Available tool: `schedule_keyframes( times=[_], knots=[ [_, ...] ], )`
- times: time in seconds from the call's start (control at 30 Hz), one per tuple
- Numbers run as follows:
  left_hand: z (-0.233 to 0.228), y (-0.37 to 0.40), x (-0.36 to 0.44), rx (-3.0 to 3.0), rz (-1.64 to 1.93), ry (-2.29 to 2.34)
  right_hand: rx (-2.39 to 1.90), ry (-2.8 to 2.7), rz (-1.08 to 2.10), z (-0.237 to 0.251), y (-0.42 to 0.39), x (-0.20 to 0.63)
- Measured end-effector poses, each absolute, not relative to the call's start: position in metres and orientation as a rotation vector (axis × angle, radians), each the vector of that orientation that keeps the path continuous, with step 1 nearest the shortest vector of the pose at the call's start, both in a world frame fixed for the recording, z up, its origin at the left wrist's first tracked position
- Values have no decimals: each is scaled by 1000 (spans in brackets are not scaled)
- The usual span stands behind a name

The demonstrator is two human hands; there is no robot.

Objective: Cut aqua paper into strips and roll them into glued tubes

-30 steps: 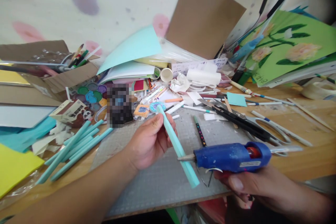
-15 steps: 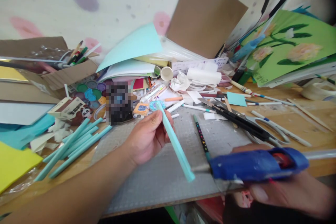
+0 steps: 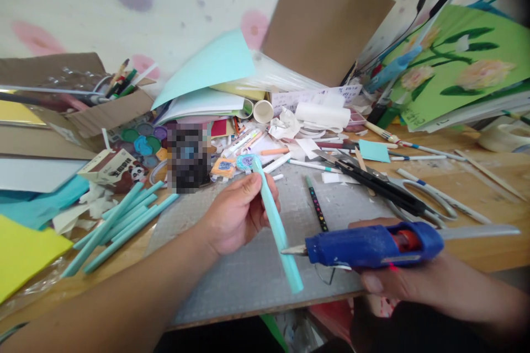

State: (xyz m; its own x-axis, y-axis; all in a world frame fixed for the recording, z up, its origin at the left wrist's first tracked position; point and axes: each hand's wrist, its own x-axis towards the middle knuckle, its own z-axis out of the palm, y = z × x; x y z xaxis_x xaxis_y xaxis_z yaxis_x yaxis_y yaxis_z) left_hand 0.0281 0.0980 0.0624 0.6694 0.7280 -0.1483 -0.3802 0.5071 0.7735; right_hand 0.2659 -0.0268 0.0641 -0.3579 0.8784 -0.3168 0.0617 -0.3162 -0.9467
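Observation:
Pinched near its upper end, a light-blue rolled paper tube (image 3: 278,220) slants down toward me from my left hand (image 3: 242,209). My right hand (image 3: 393,281) is wrapped round the handle of a blue hot glue gun (image 3: 356,245), with a clear glue stick (image 3: 476,231) poking out of its back. The gun's metal nozzle overlaps the lower half of the tube; whether it touches the paper I cannot tell. Both are held above a grey cutting mat (image 3: 199,281). More blue paper tubes (image 3: 124,226) lie in a pile to the left of my forearm.
Large scissors (image 3: 414,198) and a black-handled cutter (image 3: 376,185) lie at the mat's right. A dotted pen (image 3: 317,207) rests on the mat. Behind are crumpled paper (image 3: 285,124), markers and a small panda-printed box (image 3: 118,168). Yellow paper (image 3: 25,256) sits at far left.
The glue gun has moved left, its nozzle shifting from beside the tube's lower end to higher along the tube. My left hand and the tube have shifted only slightly.

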Motion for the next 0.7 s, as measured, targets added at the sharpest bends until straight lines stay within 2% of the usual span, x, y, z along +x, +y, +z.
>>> schedule_keyframes(
  times=[0.13, 0.47, 0.6, 0.7],
  knots=[
    [62, 99, 29, 769, 710, 485, -1346, -1350, 1787, 58, -28, 274],
    [63, 102, 31, 713, 749, 617, -1231, -1461, 1821, 75, -29, 273],
    [73, 101, 27, 700, 769, 683, -1288, -1649, 1673, 91, -31, 276],
    [71, 104, 22, 725, 743, 663, -1284, -1413, 1431, 92, -36, 303]
  ],
)
